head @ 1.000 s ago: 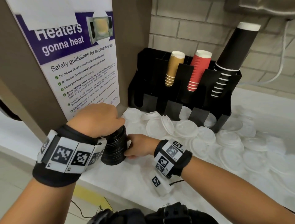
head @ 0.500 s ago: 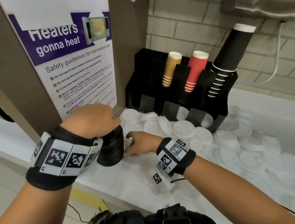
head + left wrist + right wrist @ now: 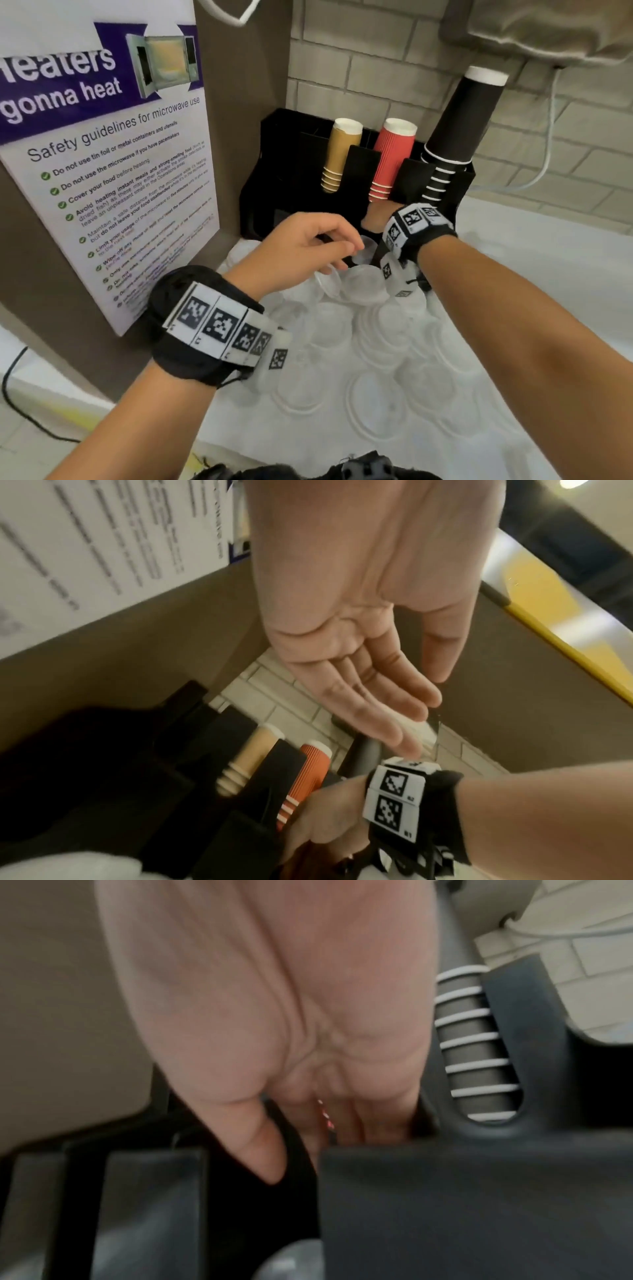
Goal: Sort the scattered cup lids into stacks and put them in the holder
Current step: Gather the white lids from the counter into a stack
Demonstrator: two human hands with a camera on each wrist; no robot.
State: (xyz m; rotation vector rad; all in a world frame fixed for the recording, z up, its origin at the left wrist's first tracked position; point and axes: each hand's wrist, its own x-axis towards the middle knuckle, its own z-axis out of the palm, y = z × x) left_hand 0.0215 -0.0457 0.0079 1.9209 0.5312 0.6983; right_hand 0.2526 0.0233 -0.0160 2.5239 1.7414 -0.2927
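Observation:
Several white cup lids [image 3: 363, 287] lie scattered on the white counter [image 3: 531, 260] in front of the black holder [image 3: 281, 164]. My left hand [image 3: 339, 253] hovers over the lids near the holder's front, palm empty and fingers relaxed [image 3: 421, 707]. My right hand [image 3: 375, 217] reaches into a lower slot of the holder [image 3: 479, 1191], just under the red cups. Its fingers [image 3: 377, 1123] go behind the slot's front panel and are hidden there. The slot is dark around them. No black lid stack shows in any view.
Tan cups [image 3: 340, 154], red cups [image 3: 390, 157] and black cups [image 3: 459, 126] stand stacked upside down in the holder's upper slots. A brown panel with a microwave poster [image 3: 102, 171] walls the left side. A brick wall and a white cable [image 3: 548, 154] are behind.
The black lid stack that my left hand gripped is gone from view, and that hand is now empty and nearer the holder. My right hand has moved from the counter into the holder's slot.

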